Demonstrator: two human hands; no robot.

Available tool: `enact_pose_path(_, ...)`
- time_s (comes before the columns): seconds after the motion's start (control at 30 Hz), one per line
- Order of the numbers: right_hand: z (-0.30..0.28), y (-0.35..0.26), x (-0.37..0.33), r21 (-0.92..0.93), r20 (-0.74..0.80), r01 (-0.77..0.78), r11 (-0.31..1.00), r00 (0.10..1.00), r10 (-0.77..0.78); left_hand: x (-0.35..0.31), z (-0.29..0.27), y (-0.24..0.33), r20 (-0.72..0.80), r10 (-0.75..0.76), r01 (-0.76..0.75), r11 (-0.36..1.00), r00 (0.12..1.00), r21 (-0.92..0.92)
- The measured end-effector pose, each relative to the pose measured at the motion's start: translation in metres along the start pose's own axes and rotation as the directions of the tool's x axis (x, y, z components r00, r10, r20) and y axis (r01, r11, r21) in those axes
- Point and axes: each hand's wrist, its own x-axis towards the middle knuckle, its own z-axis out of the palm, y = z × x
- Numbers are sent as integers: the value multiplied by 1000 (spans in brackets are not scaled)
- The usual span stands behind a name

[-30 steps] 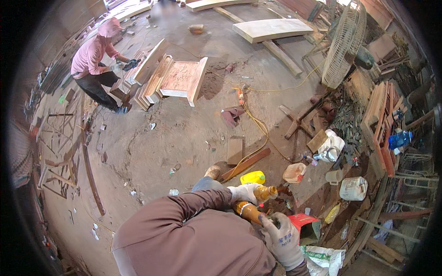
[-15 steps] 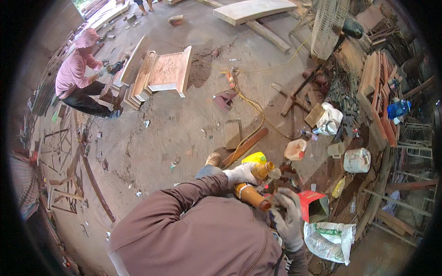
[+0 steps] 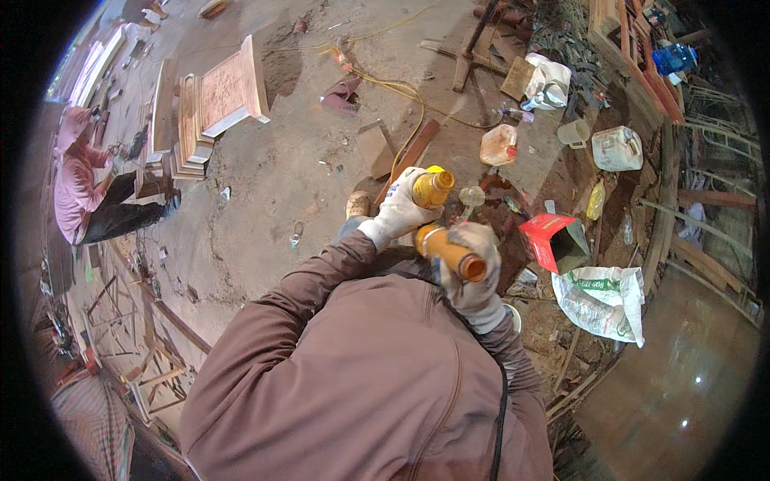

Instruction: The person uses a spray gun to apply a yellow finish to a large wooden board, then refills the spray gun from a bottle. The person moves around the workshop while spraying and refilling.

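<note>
My left hand (image 3: 401, 210), in a white work glove, is closed round a yellow-brown bottle (image 3: 434, 189) with its uncapped mouth tilted up to the right. A second bottle of the same colour (image 3: 446, 247) lies slanted just below it, its open mouth toward the lower right. My gloved right hand (image 3: 475, 284), smeared by motion, wraps round this second bottle near its neck. Fingers behind both bottles are hidden. Beyond the bottles is a pale round thing (image 3: 472, 196), too small to name. A bit of yellow container (image 3: 434, 169) shows behind my left hand.
A red open box (image 3: 549, 237) and a white sack (image 3: 600, 298) lie to the right. Plastic jugs (image 3: 618, 149) and a mug (image 3: 573, 134) stand farther off. A yellow cord (image 3: 417, 100) crosses the floor. At far left a person in pink (image 3: 80, 192) sits beside wooden panels (image 3: 233, 86).
My view has shifted, so the floor things sit higher and the person farther left. My right hand has come from beside the second bottle's mouth onto the bottle. My left hand keeps its bottle.
</note>
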Motion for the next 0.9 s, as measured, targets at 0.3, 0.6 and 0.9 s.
enact_pose_path(0.3,-77,-7,70,-725,280,132,676,953,115,20,-17,36,-25,318,-315,946,948,69)
enact_pose_path(0.6,-95,-8,101,-834,473,333,440,843,258,30,-9,45,-71,402,-389,909,913,148)
enact_pose_path(0.9,-99,-15,100,-822,523,375,429,795,307,20,-3,42,-24,360,-347,913,933,217)
